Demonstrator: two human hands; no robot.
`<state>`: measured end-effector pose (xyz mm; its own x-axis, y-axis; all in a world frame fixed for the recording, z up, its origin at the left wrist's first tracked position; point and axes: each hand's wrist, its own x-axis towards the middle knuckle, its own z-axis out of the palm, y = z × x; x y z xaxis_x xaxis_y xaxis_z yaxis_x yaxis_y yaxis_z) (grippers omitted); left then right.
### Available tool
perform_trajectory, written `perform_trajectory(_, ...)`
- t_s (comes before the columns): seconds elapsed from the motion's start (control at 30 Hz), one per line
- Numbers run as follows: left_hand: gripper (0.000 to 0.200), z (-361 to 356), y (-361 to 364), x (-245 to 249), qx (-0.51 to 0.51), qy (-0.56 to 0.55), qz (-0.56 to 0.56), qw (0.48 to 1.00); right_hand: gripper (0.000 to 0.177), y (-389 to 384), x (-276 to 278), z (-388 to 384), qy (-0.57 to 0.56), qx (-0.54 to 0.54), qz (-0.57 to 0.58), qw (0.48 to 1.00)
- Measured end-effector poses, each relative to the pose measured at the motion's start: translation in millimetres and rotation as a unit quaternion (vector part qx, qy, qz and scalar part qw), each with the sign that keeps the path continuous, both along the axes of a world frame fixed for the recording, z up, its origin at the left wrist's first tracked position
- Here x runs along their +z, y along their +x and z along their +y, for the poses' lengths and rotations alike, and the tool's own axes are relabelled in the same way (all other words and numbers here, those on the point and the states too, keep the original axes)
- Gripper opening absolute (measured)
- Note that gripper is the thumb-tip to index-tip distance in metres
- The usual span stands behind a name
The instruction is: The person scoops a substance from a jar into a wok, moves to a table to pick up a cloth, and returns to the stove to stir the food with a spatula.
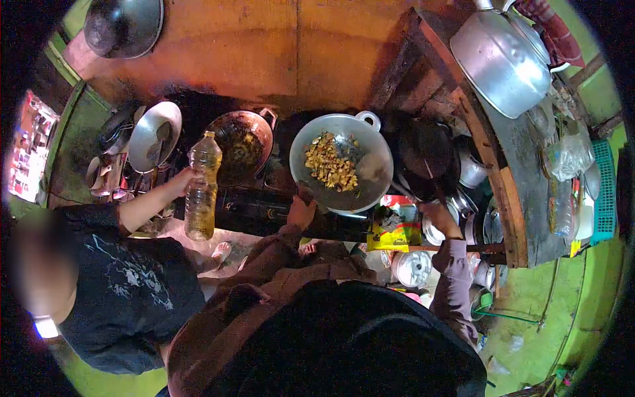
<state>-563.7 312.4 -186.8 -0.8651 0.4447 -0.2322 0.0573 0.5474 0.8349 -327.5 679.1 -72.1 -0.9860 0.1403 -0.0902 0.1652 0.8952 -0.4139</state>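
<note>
A silver wok (375, 145) with two loop handles sits in front of me, holding cooked, chopped yellow-brown food (331, 163). My left hand (301, 214) is closed at the wok's lower left rim, where its near handle lies under my fingers. To the right, my right hand (442, 220) is closed around a thin-handled utensil (430, 173), whose far end reaches over a dark round pan (413, 142); its head cannot be made out. A yellow and red packet (395, 237) lies just left of my right hand.
At left, a person in a dark shirt (126, 264) holds a plastic bottle of yellowish liquid (202, 192) near an oily brown wok (258, 135). A black stove (251, 210) runs along the front. A large kettle (503, 63) stands on the wooden shelf (506, 192) at right.
</note>
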Motion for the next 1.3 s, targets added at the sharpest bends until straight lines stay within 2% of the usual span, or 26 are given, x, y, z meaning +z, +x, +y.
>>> perform_trajectory(0.03, 0.069, 0.5, -0.2, -0.6, 0.001, -0.009, -0.001, 1.000, 0.046, 9.2, -37.2, 19.1, -0.025, 0.159, 0.020, 0.987)
perform_trajectory(0.07, 0.068, 1.1, -0.4, -1.7, 0.001, -0.018, -0.001, 1.000, 0.057, 18.4, -73.9, 37.9, -0.061, 0.300, 0.031, 0.952)
perform_trajectory(0.1, 0.068, 1.8, -0.5, -1.6, 0.004, -0.040, -0.012, 0.999, 0.060, 18.3, -92.8, 24.4, -0.304, 0.232, -0.022, 0.924)
perform_trajectory(0.17, 0.068, 6.1, 0.1, 11.3, 0.009, -0.061, -0.022, 0.998, 0.055, -1.1, -129.6, -20.7, -0.383, 0.153, 0.016, 0.911)
perform_trajectory(0.23, 0.068, 6.8, 5.8, 44.9, 0.025, -0.103, -0.063, 0.992, 0.048, -28.0, -125.7, -71.8, -0.227, 0.152, 0.104, 0.956)
perform_trajectory(0.27, 0.068, 5.5, 4.5, 31.3, 0.025, -0.104, -0.063, 0.992, 0.041, -44.4, -76.6, -102.3, -0.333, -0.064, -0.023, 0.940)
perform_trajectory(0.3, 0.067, 2.7, 1.4, 8.2, 0.013, -0.059, -0.020, 0.998, 0.037, -52.0, -49.0, -117.6, -0.415, -0.276, -0.148, 0.854)
perform_trajectory(0.33, 0.067, 1.7, 0.4, 3.1, 0.006, -0.035, 0.002, 0.999, 0.037, -49.9, -61.5, -114.0, -0.416, -0.276, -0.148, 0.854)
perform_trajectory(0.4, 0.065, 0.6, 1.1, 1.6, 0.009, -0.017, 0.013, 1.000, 0.035, -44.7, -89.8, -103.8, -0.395, -0.291, -0.029, 0.871)
perform_trajectory(0.43, 0.064, 0.4, 2.3, 8.2, 0.020, -0.020, 0.003, 1.000, 0.037, -45.9, -40.1, -117.5, -0.362, -0.319, -0.014, 0.876)
perform_trajectory(0.47, 0.064, 1.1, 2.1, 14.8, 0.022, -0.020, 0.003, 1.000, 0.036, -33.3, -61.8, -97.6, -0.324, -0.268, 0.034, 0.906)
perform_trajectory(0.53, 0.062, 3.9, 2.0, 27.4, 0.025, -0.078, -0.051, 0.995, 0.032, -33.5, -4.5, -110.7, -0.078, -0.244, 0.101, 0.961)
perform_trajectory(0.57, 0.062, 3.0, 1.5, 23.1, 0.025, -0.078, -0.052, 0.995, 0.032, -32.2, 11.5, -112.2, -0.078, -0.245, 0.099, 0.961)
perform_trajectory(0.63, 0.062, 0.1, 0.8, 15.4, 0.002, -0.063, -0.020, 0.998, 0.032, -28.9, 32.4, -113.1, 0.180, -0.263, 0.016, 0.948)
perform_trajectory(0.73, 0.061, -1.8, 6.3, 29.7, 0.003, -0.008, 0.008, 1.000, 0.035, -28.7, 45.4, -111.1, 0.224, -0.243, 0.040, 0.943)
perform_trajectory(0.87, 0.059, 0.6, 3.6, 14.3, 0.016, -0.021, 0.016, 1.000, 0.031, -23.0, 70.7, -95.4, 0.188, -0.315, -0.014, 0.930)
perform_trajectory(0.93, 0.058, 1.1, 3.9, 18.5, 0.019, 0.001, 0.013, 1.000, 0.034, -23.9, 90.8, -94.8, 0.164, -0.314, -0.009, 0.935)
perform_trajectory(0.97, 0.058, 2.0, 4.1, 20.6, 0.019, 0.002, 0.013, 1.000, 0.037, -24.1, 91.8, -88.9, 0.143, -0.313, -0.046, 0.938)
perform_trajectory(1.0, 0.058, 2.2, 3.9, 26.5, 0.027, -0.011, 0.002, 1.000, 0.040, -23.4, 91.8, -82.4, 0.121, -0.312, -0.083, 0.939)
perform_trajectory(1.07, 0.057, 2.3, 0.5, 25.7, 0.037, -0.024, -0.010, 0.999, 0.041, -28.9, 37.1, -54.8, 0.102, -0.289, -0.070, 0.949)
perform_trajectory(1.13, 0.057, 0.8, -0.7, 12.7, 0.006, -0.039, 0.007, 0.999, 0.041, -42.1, -24.7, -29.1, 0.100, -0.044, 0.007, 0.994)
perform_trajectory(1.17, 0.057, 2.4, 1.0, 13.3, 0.004, -0.038, 0.006, 0.999, 0.041, -52.2, -22.6, -37.7, 0.102, -0.046, 0.006, 0.994)
perform_trajectory(1.23, 0.058, 2.2, 1.7, 14.2, 0.019, -0.032, 0.028, 0.999, 0.035, -81.9, -6.0, -79.3, 0.035, -0.213, 0.047, 0.975)
perform_trajectory(1.27, 0.058, 1.8, 1.8, 16.8, 0.022, -0.032, 0.030, 0.999, 0.035, -83.8, 13.0, -89.7, 0.035, -0.211, 0.049, 0.976)
perform_trajectory(1.3, 0.057, 2.2, 3.6, 19.9, 0.027, -0.026, 0.022, 0.999, 0.034, -83.3, 38.0, -100.5, 0.084, -0.202, 0.049, 0.975)
